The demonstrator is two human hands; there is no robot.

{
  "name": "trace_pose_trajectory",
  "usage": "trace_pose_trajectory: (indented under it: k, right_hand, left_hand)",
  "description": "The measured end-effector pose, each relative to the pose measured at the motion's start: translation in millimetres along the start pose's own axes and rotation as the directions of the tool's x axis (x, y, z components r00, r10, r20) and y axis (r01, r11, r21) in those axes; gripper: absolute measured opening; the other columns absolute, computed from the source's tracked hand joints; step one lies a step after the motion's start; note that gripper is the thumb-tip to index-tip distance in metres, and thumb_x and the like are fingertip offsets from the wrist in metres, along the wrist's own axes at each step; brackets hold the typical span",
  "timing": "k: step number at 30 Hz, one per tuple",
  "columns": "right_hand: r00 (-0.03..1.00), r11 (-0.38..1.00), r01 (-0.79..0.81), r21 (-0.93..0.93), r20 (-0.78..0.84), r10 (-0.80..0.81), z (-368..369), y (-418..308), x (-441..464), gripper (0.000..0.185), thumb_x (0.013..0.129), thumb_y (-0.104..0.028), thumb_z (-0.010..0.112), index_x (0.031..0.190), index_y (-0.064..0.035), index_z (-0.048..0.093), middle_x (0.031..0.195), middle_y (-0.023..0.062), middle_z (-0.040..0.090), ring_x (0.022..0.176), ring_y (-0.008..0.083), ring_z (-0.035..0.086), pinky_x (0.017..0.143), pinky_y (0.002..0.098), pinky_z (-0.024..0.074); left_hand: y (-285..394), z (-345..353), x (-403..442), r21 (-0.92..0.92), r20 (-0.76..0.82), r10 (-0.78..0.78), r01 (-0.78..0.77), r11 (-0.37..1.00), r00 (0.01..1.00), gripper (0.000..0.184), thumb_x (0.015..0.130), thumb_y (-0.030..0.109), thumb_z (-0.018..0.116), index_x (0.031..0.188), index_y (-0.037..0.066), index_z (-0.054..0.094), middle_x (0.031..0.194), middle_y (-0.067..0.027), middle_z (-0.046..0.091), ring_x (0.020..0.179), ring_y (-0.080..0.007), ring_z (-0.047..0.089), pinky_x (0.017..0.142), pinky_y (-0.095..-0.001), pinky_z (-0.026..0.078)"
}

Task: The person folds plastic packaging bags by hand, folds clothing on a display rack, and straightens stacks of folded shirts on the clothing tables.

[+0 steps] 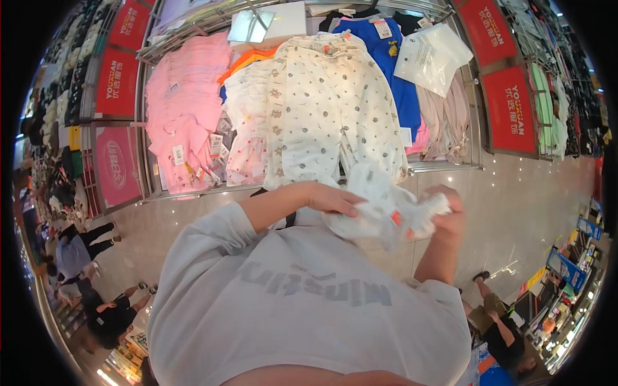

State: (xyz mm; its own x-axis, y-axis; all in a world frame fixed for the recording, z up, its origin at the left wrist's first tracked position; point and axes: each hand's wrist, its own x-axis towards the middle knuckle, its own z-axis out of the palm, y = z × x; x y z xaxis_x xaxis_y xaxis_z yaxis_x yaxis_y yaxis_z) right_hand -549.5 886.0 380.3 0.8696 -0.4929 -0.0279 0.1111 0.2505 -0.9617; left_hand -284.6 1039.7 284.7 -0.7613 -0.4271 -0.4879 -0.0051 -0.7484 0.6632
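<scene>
As I look down through the head camera, a silver metal display rack spans the view ahead, its near edge just beyond the hands. Short-sleeved pink cloth tops overlap along its left side. Cream cloth trousers with a small dark print fill the middle, their waistband toward the far edge and their legs reaching the near edge, directly before me. They partly cover a bright blue garment; a clear plastic bag with pale contents lies near the far right corner. A white rectangular box sits at the far edge.

I make out a bunched white printed cloth garment in front of the near edge, blurred and overlapping the trouser legs in my view. Its long axis runs roughly left to right, with a ruffled, gathered end pointing right and red patches beside it; a looser fold points toward the rack.

It lies between both hands. The left hand is partly closed, fingers and thumb holding its left side. The right hand is curled around the gathered end, its exact finger positions too blurred for me to tell.
</scene>
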Motion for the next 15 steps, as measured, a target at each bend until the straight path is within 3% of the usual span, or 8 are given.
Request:
trace_pose_trajectory:
  k: [3,5,8,11,12,13,14,15]
  right_hand:
    - [0.973,0.948,0.213,0.238,0.04,-0.229,-18.7,-2.4,-34.0,0.025,0.072,-0.016,0.076,0.086,0.0039,0.07,0.095,0.0175,0.07,0.081,0.0294,0.068,0.072,0.0387,0.051]
    - [0.961,0.919,0.246,0.309,0.049,-0.273,-20.0,-8.5,-48.7,0.024,0.073,-0.014,0.075,0.088,0.0042,0.07,0.096,0.0173,0.07,0.081,0.0285,0.069,0.072,0.0382,0.0512]
    - [0.954,0.896,0.267,0.355,0.035,-0.298,-17.2,-21.6,-64.1,0.022,0.075,-0.011,0.073,0.09,0.0048,0.07,0.097,0.017,0.07,0.082,0.027,0.069,0.072,0.0373,0.0515]
    - [0.962,0.898,0.259,0.355,-0.016,-0.272,-18.2,-34.5,-75.7,0.021,0.076,-0.009,0.072,0.092,0.0053,0.07,0.098,0.0167,0.07,0.082,0.0255,0.069,0.072,0.0365,0.0518]
    - [0.968,0.905,0.245,0.347,-0.046,-0.245,-20.5,-36.9,-77.7,0.021,0.077,-0.008,0.071,0.093,0.0055,0.07,0.098,0.0166,0.07,0.082,0.0251,0.069,0.072,0.0363,0.0519]
    - [0.971,0.918,0.239,0.317,-0.104,-0.216,-23.1,-39.9,-77.8,0.02,0.078,-0.007,0.071,0.094,0.0057,0.07,0.099,0.0165,0.07,0.082,0.0246,0.069,0.072,0.036,0.052]
    - [0.967,0.941,0.224,0.254,-0.18,-0.181,-25.3,-41.2,-76.1,0.02,0.078,-0.006,0.07,0.094,0.0058,0.07,0.099,0.0164,0.07,0.082,0.0241,0.069,0.072,0.0357,0.0521]
    - [0.95,0.973,0.171,0.155,-0.286,-0.122,-27.7,-41.9,-73.5,0.02,0.079,-0.005,0.07,0.095,0.006,0.07,0.099,0.0163,0.07,0.082,0.0236,0.069,0.072,0.0354,0.0522]
  left_hand:
    - [10.9,34.0,11.9,-0.091,0.156,0.164,-0.151,0.984,0.974,0.06,0.101,0.032,0.048,0.154,0.008,0.038,0.141,-0.0009,0.052,0.126,-0.0124,0.046,0.106,-0.0291,0.038]
    - [42.8,72.0,27.1,-0.232,0.17,0.161,-0.119,0.965,0.972,0.052,0.103,0.029,0.044,0.149,0.005,0.043,0.141,-0.0006,0.049,0.124,-0.0101,0.043,0.101,-0.0278,0.04]
    - [57.1,100.6,60.8,-0.276,0.297,0.2,-0.117,0.954,0.934,0.048,0.099,0.025,0.053,0.142,0.004,0.048,0.131,-0.0007,0.055,0.114,-0.0102,0.05,0.095,-0.0277,0.043]
    - [51.3,93.9,48.0,-0.013,0.49,0.268,-0.3,0.954,0.829,0.046,0.093,0.018,0.064,0.135,0.003,0.053,0.118,-0.001,0.062,0.104,-0.0106,0.055,0.091,-0.0261,0.045]
    - [50.5,89.6,36.2,0.122,0.317,0.309,-0.362,0.924,0.897,0.043,0.086,0.012,0.07,0.128,0.002,0.061,0.105,-0.0005,0.067,0.094,-0.0094,0.059,0.084,-0.0262,0.049]
    - [45.0,80.4,28.9,0.107,0.142,0.27,-0.285,0.952,0.952,0.037,0.088,0.014,0.07,0.122,0.001,0.065,0.103,-0.001,0.069,0.093,-0.0092,0.06,0.082,-0.027,0.05]
    - [38.6,68.1,22.0,0.079,-0.034,0.213,-0.21,0.975,0.976,0.032,0.089,0.016,0.07,0.117,0.0,0.069,0.101,-0.0015,0.07,0.092,-0.0089,0.061,0.081,-0.0278,0.051]
    - [34.4,54.6,11.6,0.064,-0.256,0.252,-0.243,0.968,0.933,0.035,0.088,0.024,0.072,0.114,0.001,0.07,0.093,-0.0006,0.069,0.084,-0.0081,0.06,0.071,-0.0265,0.049]
